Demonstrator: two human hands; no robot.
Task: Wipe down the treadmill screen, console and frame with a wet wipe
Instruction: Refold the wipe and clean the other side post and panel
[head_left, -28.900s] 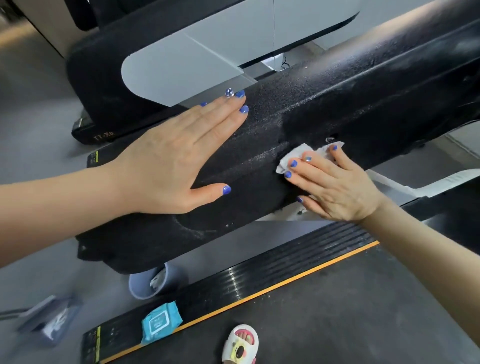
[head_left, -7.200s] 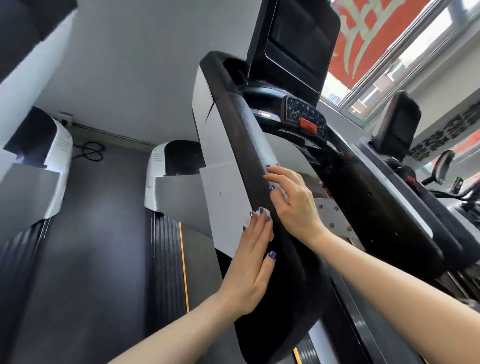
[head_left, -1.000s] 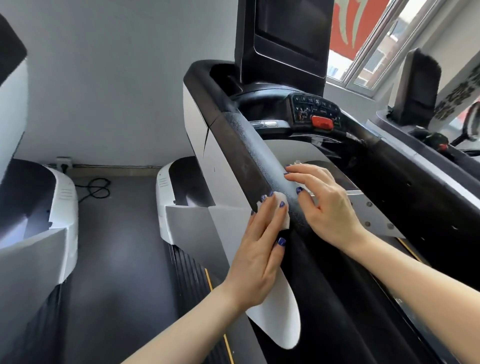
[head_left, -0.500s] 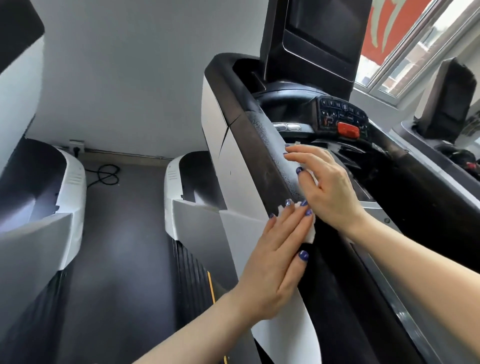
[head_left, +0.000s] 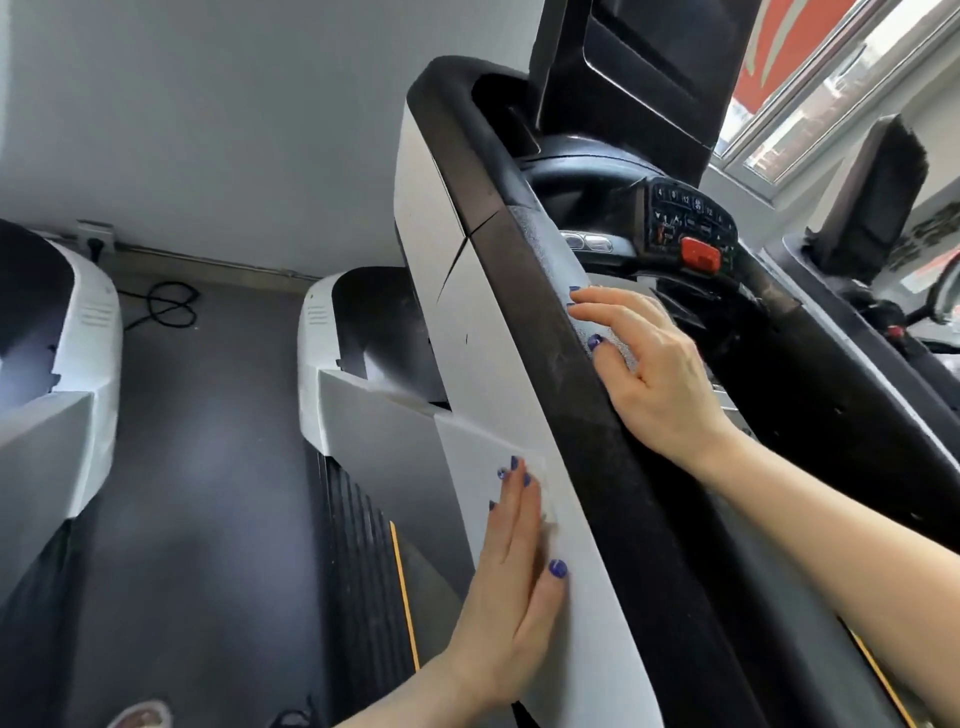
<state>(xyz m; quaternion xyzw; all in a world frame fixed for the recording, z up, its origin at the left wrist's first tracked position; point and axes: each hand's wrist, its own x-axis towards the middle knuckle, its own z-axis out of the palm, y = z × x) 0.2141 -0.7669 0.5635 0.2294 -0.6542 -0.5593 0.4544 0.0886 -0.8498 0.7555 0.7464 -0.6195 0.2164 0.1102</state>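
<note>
left hand (head_left: 511, 566) flat, wet wipe (head_left: 543, 488) slid lower down white panel (head_left: 483, 322) | right hand (head_left: 644, 369) open, stays on handrail (head_left: 566, 364)

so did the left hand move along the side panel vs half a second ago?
Yes. The left hand has slid down the white side panel, away from the black handrail edge and the right hand it was beside, the wet wipe under its fingers.

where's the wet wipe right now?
Head view, lower centre: the wet wipe is pressed flat under the left hand on the white side panel, left of the black handrail.
</note>
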